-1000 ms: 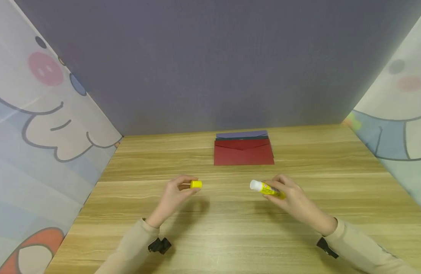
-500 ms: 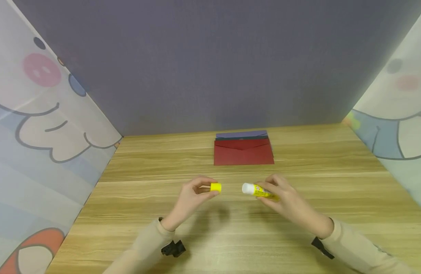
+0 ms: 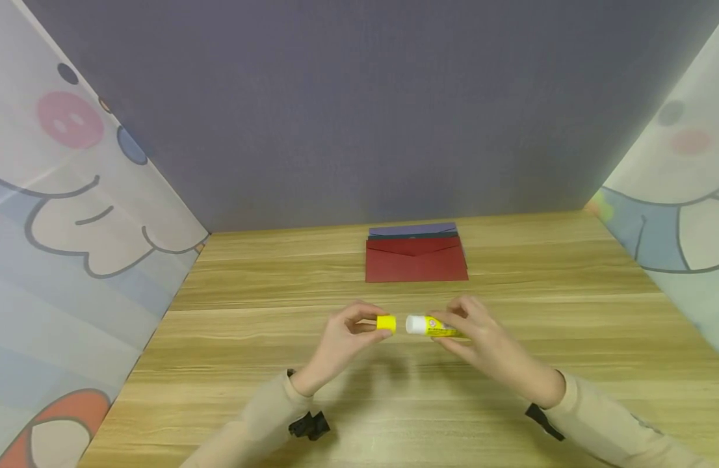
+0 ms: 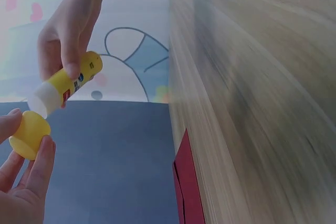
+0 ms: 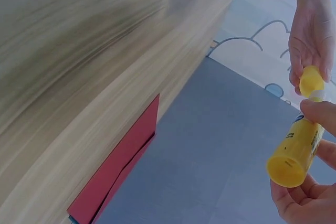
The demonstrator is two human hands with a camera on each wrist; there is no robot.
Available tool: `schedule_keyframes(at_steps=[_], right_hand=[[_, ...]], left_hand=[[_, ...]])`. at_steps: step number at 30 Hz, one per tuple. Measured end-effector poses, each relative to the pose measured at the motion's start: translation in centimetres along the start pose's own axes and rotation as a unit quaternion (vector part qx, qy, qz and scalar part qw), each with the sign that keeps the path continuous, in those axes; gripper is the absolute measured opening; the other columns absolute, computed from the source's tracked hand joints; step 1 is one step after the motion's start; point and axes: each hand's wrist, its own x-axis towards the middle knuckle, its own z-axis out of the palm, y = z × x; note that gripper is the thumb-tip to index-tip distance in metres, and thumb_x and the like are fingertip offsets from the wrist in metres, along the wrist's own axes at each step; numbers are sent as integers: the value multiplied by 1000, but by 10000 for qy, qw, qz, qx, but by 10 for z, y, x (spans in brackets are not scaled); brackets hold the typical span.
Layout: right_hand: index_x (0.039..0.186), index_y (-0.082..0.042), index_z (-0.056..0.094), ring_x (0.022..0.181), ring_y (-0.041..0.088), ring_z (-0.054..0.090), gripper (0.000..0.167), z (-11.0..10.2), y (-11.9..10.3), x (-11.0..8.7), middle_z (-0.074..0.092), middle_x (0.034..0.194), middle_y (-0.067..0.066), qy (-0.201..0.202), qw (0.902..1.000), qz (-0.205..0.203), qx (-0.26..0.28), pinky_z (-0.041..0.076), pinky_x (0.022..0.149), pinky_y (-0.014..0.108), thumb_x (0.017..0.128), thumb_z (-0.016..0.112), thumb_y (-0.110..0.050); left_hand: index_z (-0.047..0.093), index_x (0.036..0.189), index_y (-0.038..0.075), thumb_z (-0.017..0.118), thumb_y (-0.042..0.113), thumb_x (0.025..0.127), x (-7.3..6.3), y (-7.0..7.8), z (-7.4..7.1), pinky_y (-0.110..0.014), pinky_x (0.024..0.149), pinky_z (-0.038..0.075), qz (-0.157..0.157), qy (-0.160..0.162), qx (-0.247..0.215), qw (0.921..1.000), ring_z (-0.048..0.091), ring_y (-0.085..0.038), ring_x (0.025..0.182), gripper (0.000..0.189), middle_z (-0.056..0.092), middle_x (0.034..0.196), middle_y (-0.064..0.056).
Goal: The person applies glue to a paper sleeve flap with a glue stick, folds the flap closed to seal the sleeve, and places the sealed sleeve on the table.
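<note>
Between thumb and fingers, my left hand (image 3: 343,338) pinches a small yellow cap (image 3: 386,324), held above the table. My right hand (image 3: 482,338) grips a yellow glue stick (image 3: 444,326) by its barrel, its white end pointing left at the cap. A narrow gap separates cap and white end in the head view. The left wrist view has the cap (image 4: 30,136) just below the white end of the glue stick (image 4: 68,82). From the right wrist, the glue stick's yellow base (image 5: 289,169) faces the camera.
A red envelope (image 3: 417,265) lies toward the back of the wooden table (image 3: 266,273), over a dark one and a purple envelope (image 3: 412,229). A grey panel (image 3: 359,117) rises behind. Cartoon-printed walls (image 3: 73,214) stand at both sides.
My left hand has carried the cap rightward. The right hand has brought the glue stick slightly left and turned it nearly level, so cap and white end are now close. The envelopes have stayed put.
</note>
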Motion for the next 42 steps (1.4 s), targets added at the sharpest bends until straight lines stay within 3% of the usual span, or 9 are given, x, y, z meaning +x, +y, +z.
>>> schedule_keyframes(at_steps=[8,12,15,19,26,30,42], right_hand=[[96,-7,65,78,12,41,42,0,-2,2,47,86,3,-51,9999,-104,-87,36,63,13,92,39,-40],[97,-7,65,77,13,41,41,1,-2,2,47,85,4,-31,9999,-152,-47,37,63,13,92,40,-39],[97,-6,65,77,14,41,41,1,-1,2,47,85,4,-43,9998,-181,-37,36,63,14,91,40,-38],[99,-6,65,76,15,41,40,2,-1,1,47,85,5,-98,9997,-210,-36,36,64,16,91,41,-37],[99,-6,65,75,16,41,39,1,-2,2,47,85,5,-117,9996,-240,-52,37,62,18,91,41,-36],[100,-7,64,75,16,41,37,1,-2,3,46,84,5,-26,9993,-353,-86,37,61,20,92,41,-35],[94,-6,66,75,13,42,44,2,-5,2,47,84,3,-115,9986,-422,-295,39,59,19,93,36,-38]], left_hand=[[60,100,-3,69,3,74,1,2,7,-32,72,52,-21,-155,-357,9992,63,-24,81,29,58,100,-17],[60,100,-3,68,1,74,1,4,10,-30,72,52,-50,-199,-354,9992,63,-26,82,27,57,101,-17],[60,100,-5,67,-2,75,0,14,11,-29,72,52,-57,-213,-185,9996,62,-26,84,27,57,101,-18],[60,99,-5,67,-2,74,0,16,14,-29,73,52,137,-182,-43,9997,61,-23,85,26,58,100,-18],[63,95,-3,70,3,73,2,1,17,-30,74,51,761,-98,40,9970,58,-15,87,25,60,95,-16],[63,94,-4,70,2,72,2,0,19,-30,74,51,802,-67,172,9966,58,-14,86,24,60,94,-15],[62,89,-9,70,-5,69,-4,25,25,-30,71,52,1046,-99,684,9921,58,-23,83,22,60,90,-18]])
